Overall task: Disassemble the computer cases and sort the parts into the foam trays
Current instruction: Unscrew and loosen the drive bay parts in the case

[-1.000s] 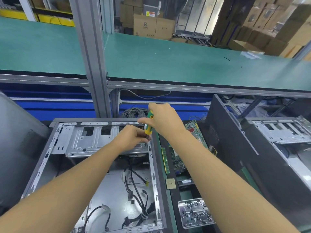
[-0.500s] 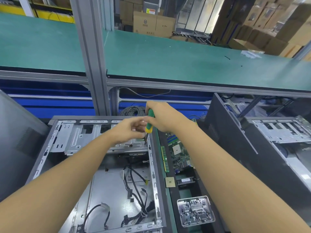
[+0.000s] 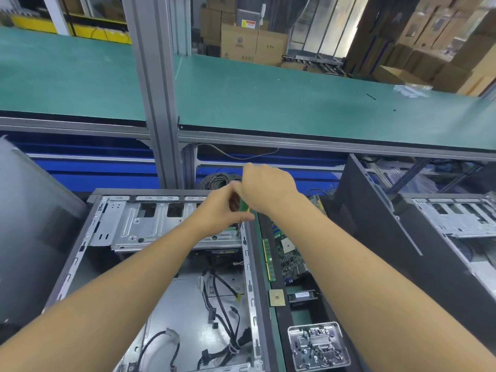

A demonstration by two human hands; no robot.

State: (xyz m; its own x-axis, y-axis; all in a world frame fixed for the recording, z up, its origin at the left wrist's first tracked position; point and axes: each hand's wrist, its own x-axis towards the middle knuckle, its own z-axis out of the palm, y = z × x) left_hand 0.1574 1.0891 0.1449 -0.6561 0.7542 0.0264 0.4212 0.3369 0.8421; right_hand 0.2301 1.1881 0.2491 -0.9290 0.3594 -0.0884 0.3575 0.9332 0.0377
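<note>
An open grey computer case (image 3: 80, 253) lies flat in front of me, with loose black cables (image 3: 225, 304) on its floor and a metal drive cage (image 3: 150, 226) at its far end. My right hand (image 3: 268, 187) grips a green-and-yellow screwdriver (image 3: 243, 206) held upright, its metal tip down at the cage's right corner by the case rail. My left hand (image 3: 220, 210) is curled round the lower part of the screwdriver, just left of the right hand. The screw under the tip is hidden.
Right of the case lie a green RAM stick (image 3: 269, 260), a motherboard (image 3: 290, 253), a CPU chip (image 3: 277, 298) and a metal tray of screws (image 3: 318, 347). A second open case (image 3: 418, 237) stands at the right. A green conveyor belt (image 3: 268, 103) and a metal post (image 3: 158, 103) rise behind.
Both hands have stayed at the cage's right corner, rising slightly with the screwdriver. My left hand's fingers have closed round the tool's lower part. The camera view shifted a little.
</note>
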